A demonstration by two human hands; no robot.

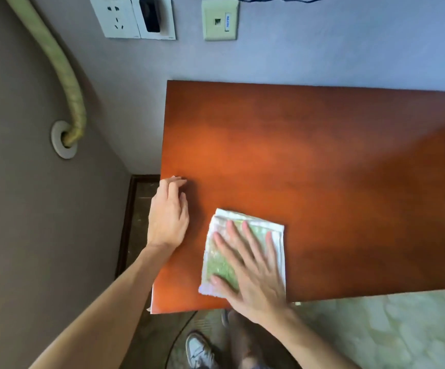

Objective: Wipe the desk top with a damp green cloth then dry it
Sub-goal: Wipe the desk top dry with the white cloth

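Wiping step, we judge. Right hand (253, 265) pressed flat, fingers spread, on folded green cloth (222, 267) at counter's (322, 155) near-left corner. Left hand (168, 211) rests loosely curled, holding nothing, on the left edge. Next: sweep cloth toward far, right areas.
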